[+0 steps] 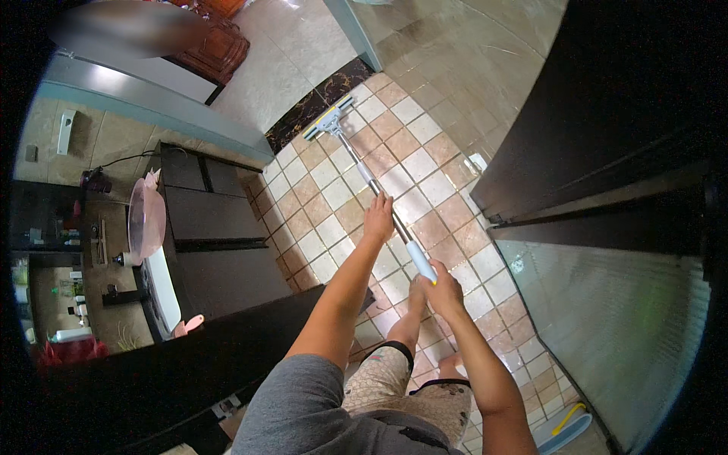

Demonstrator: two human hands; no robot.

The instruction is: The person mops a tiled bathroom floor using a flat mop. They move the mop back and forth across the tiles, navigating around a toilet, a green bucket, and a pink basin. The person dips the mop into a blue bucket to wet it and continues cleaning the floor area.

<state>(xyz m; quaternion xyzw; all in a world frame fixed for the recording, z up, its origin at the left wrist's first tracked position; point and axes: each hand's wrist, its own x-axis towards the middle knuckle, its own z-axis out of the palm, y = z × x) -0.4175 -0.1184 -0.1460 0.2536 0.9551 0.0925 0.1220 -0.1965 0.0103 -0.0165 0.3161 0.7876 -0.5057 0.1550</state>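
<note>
A long-handled mop [362,168] with a silver pole reaches across the checkered tile floor [425,163]. Its flat sponge head [328,119] rests on the tiles near a dark marble threshold [322,102]. My left hand [378,218] grips the pole about halfway along. My right hand [442,290] is closed around the white grip at the pole's near end. My legs and patterned shorts [394,387] show below the hands.
A dark vanity cabinet [216,250] with a white basin [161,287] and a pink bowl [145,220] stands on the left. A dark door [607,129] and frosted glass panel [622,318] rise on the right. A blue dustpan [565,431] lies at lower right.
</note>
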